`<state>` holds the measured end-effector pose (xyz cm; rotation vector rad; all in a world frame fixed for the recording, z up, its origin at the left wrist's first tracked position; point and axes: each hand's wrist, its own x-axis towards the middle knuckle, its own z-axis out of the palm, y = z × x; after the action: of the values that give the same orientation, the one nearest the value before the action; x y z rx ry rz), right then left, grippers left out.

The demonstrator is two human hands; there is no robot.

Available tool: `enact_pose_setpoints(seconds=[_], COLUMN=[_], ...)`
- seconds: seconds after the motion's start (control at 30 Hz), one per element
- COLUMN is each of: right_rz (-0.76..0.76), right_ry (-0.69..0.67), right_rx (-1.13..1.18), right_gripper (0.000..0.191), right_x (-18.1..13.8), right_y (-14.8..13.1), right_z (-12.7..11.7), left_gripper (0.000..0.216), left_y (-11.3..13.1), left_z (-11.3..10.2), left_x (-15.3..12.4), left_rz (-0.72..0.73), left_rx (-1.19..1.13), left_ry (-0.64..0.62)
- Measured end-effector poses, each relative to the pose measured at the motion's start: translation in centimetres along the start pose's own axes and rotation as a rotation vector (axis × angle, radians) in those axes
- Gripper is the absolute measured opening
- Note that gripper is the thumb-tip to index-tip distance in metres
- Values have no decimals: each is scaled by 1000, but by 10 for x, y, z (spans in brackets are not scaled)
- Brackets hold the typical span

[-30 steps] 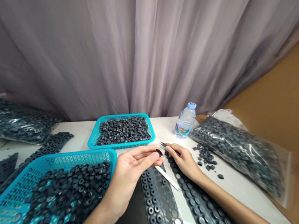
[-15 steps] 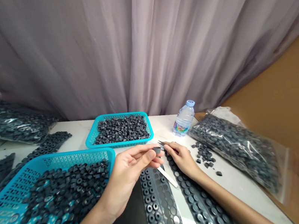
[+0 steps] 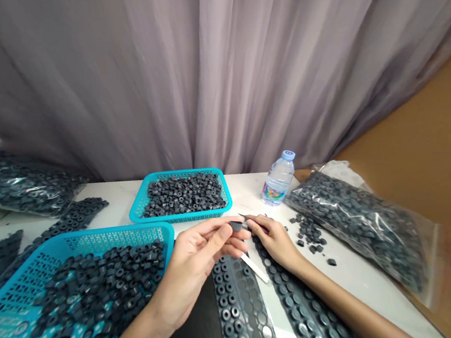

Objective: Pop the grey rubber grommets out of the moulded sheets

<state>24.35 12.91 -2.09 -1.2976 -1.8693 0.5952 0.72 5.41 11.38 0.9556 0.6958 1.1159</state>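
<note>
Between thumb and fingertips, my left hand (image 3: 204, 252) pinches a small dark grey rubber piece (image 3: 237, 225) with a hollow, cup-like end. My right hand (image 3: 272, 236) is closed on a thin dark pointed tool (image 3: 243, 216), whose tip shows just beyond the held piece; its exact kind is unclear. The fingertips of both hands almost meet. Beneath them lies a rubber sheet (image 3: 248, 314) with rows of round parts and holes. Another sheet (image 3: 302, 316), studded with round parts, runs under my right forearm. A white stick-like object (image 3: 255, 269) lies between the sheets.
A large blue basket (image 3: 166, 229) of dark rubber parts stands at left, and a smaller blue basket (image 3: 224, 189) behind. Loose bits (image 3: 309, 233) lie right of my hand, near a water bottle (image 3: 277, 180) and a filled plastic bag (image 3: 357, 216). Another bag (image 3: 13, 180) sits far left.
My left fingers have shifted slightly around the rubber piece, and the lower ones reach a little farther right. The pointed tool's tip has turned slightly. Both hands keep their hold.
</note>
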Motion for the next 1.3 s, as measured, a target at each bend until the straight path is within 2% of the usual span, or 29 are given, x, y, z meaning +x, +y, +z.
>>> enact_pose_setpoints(seconds=[0.7, 0.9, 1.07, 1.3], right_rz=[-68, -86, -76, -79], right_ry=[-96, -69, -59, 24], right_rx=[-55, -83, -156, -224], right_gripper=[42, 43, 37, 32], right_x=[-2, -3, -4, -9], right_y=[-15, -13, -11, -6], right_z=[-6, -5, -3, 3], left_gripper=[29, 30, 30, 30], left_y=[-3, -4, -6, -6], left_z=[-3, -4, -4, -2], left_x=[-1, -1, 1, 0], left_rz=[44, 43, 47, 43], left_rx=[144, 165, 163, 167], left_ry=[-16, -39, -33, -36])
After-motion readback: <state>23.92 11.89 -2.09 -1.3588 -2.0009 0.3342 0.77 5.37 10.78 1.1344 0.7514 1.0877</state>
